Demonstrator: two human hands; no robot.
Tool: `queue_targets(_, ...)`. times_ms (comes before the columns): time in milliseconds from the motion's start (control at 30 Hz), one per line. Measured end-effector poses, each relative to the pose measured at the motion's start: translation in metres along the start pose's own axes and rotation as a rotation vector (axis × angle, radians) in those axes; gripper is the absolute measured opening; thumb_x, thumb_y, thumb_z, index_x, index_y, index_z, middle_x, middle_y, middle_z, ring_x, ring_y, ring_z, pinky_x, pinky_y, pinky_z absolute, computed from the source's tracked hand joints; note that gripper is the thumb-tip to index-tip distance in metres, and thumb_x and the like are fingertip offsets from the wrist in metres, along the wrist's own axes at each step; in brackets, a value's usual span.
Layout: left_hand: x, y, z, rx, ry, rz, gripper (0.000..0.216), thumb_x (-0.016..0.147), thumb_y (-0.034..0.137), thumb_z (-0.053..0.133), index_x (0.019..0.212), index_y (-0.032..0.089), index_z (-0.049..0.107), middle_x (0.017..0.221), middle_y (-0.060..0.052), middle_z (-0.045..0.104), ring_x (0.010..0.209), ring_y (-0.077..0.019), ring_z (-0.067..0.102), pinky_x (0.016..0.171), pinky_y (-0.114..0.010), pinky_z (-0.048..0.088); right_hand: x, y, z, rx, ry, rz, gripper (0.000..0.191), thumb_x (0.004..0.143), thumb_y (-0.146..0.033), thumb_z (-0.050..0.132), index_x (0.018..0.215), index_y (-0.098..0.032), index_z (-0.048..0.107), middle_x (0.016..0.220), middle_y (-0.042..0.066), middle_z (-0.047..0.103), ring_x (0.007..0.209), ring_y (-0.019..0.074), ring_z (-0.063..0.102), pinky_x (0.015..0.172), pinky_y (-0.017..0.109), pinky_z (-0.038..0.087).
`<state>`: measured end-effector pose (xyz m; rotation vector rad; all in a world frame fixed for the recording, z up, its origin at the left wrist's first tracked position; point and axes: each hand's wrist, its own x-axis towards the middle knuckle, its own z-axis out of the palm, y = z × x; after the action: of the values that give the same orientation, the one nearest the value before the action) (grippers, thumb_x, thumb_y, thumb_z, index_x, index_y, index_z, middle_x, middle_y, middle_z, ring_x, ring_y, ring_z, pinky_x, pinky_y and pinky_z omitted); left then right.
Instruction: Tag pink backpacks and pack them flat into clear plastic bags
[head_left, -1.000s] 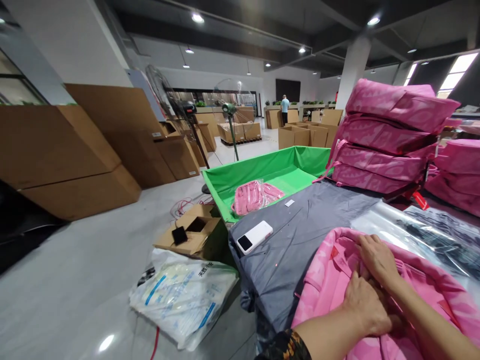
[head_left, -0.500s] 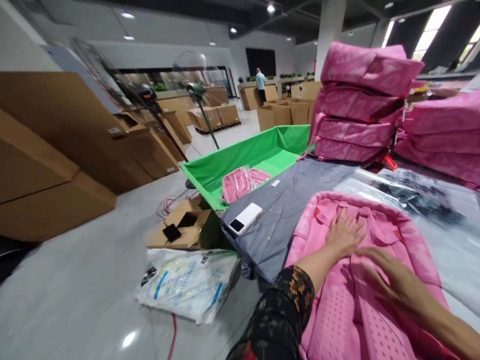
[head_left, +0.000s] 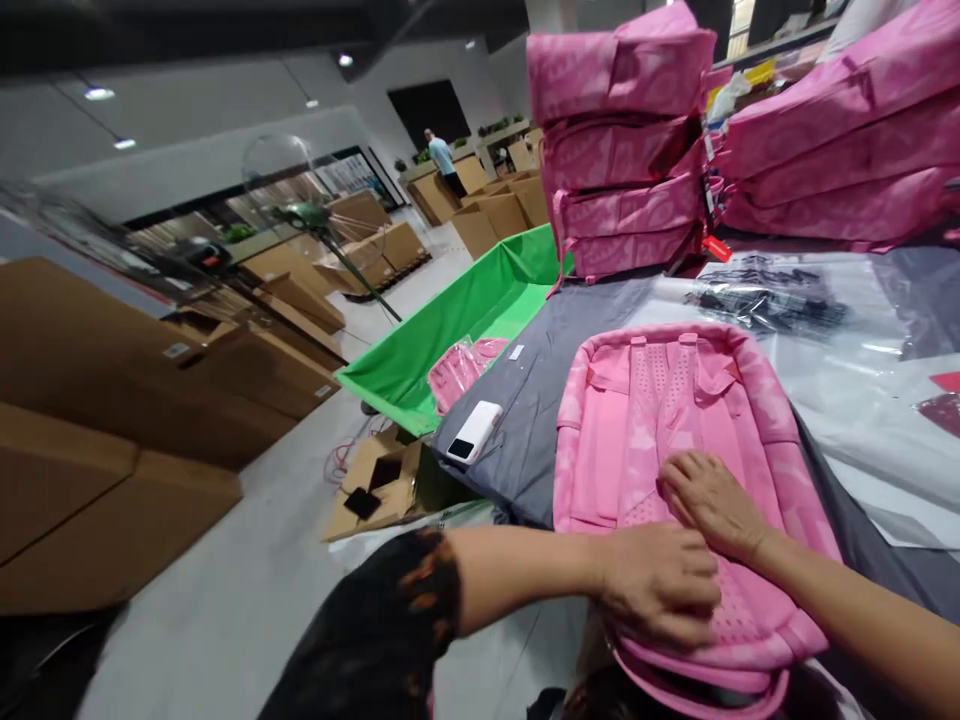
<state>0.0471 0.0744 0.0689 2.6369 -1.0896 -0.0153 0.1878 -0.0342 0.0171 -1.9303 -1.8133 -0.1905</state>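
Note:
A pink backpack [head_left: 757, 440] with a pale camouflage pattern lies on the table, its padded back panel and shoulder straps facing up. My left hand [head_left: 664, 585] is closed over the lower part, knuckles up, on the perforated strap padding. Just above it my right hand [head_left: 709, 500] rests on the middle of the back panel, fingers bent together against the straps. The fingertips of both hands are partly hidden, so how much fabric they pinch is hard to see. The pack's bottom end hangs over the table's near edge.
A grey cloth [head_left: 517, 440] covers the table, with a white phone-like device [head_left: 475, 432] and clear plastic sheeting [head_left: 847, 370] on it. Behind stand stacked pink backpacks [head_left: 622, 150]. To the left are a green fabric bin [head_left: 405, 365], an opened carton [head_left: 390, 480] and large cardboard boxes [head_left: 172, 510].
Both hands have come down the backpack toward me, and their fingers are now curled. The backpack's lower end now shows at the near edge. My view has tilted and turned right.

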Motion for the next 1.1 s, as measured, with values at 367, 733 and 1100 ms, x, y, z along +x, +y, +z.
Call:
queue_targets(367, -0.007, -0.020, 0.044, 0.212, 0.152, -0.570, 0.051, 0.097, 0.045, 0.050, 0.140, 0.018, 0.056, 0.145, -0.013, 0.056, 0.131, -0.0309, 0.045, 0.113, -0.044, 0.030, 0.003, -0.050, -0.057, 0.149, -0.222, -0.581, 0.016, 0.095, -0.025, 0.047, 0.090, -0.026, 0.062, 0.078, 0.000, 0.066, 0.070, 0.0182, 0.055, 0.070, 0.035, 0.043)
queue_targets(733, -0.028, -0.051, 0.049, 0.348, 0.364, -0.634, 0.057, 0.098, 0.056, 0.047, 0.153, 0.040, 0.043, 0.167, -0.001, 0.033, 0.154, -0.0435, 0.012, 0.121, -0.062, 0.004, -0.013, -0.050, 0.009, 0.248, -0.286, -0.792, 0.004, 0.082, -0.029, 0.049, 0.084, -0.026, 0.052, 0.069, -0.006, 0.060, 0.058, 0.0142, 0.047, 0.063, 0.033, 0.037)
queue_targets(1100, -0.036, 0.007, 0.053, 0.082, 0.200, -0.634, 0.087, 0.088, 0.072, 0.053, 0.161, 0.041, 0.017, 0.170, -0.010, 0.021, 0.150, -0.0460, 0.027, 0.118, -0.068, 0.018, -0.003, -0.045, -0.035, -0.107, 0.088, -0.448, 0.023, 0.095, -0.021, 0.048, 0.112, -0.023, 0.064, 0.102, 0.006, 0.073, 0.090, 0.0206, 0.065, 0.088, 0.039, 0.051)
